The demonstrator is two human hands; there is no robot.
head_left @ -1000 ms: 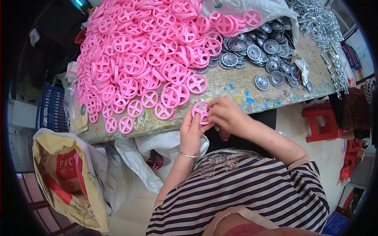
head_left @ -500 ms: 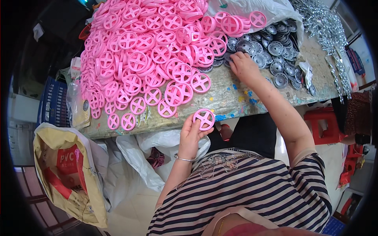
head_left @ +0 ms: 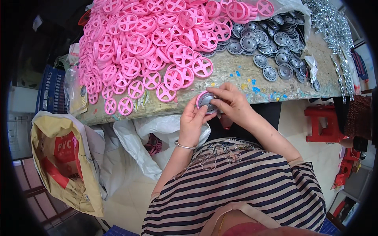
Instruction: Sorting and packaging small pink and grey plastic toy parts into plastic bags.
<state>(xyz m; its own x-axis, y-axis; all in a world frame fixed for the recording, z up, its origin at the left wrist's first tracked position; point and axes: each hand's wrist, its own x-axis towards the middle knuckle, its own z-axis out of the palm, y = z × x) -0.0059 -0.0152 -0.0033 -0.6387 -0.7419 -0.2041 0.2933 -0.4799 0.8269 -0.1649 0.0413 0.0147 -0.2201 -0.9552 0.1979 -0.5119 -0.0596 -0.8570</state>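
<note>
My left hand (head_left: 191, 120) grips a pink plastic wheel rim (head_left: 199, 98) by its edge, just in front of the table. A round grey hubcap-like disc (head_left: 206, 101) lies face-up against that rim, within its pink border. Fingers and thumb of my right hand (head_left: 228, 101) press on the grey disc from the right side. Beyond my hands, a big heap of pink spoked wheel rims (head_left: 138, 44) covers the table's left and middle. To its right sits a smaller pile of grey discs (head_left: 281, 38).
The worn wooden table (head_left: 236, 84) bears paint flecks. Silvery tinsel strands (head_left: 327, 23) hang over its right end. Below are a yellow-tan sack (head_left: 94, 192) at left, a white plastic bag (head_left: 138, 157) holding pink pieces, and a red stool (head_left: 317, 125) at right.
My right hand has come back from the grey pile with a disc, which now sits against the pink rim in my left hand. The whole view has shifted slightly.
</note>
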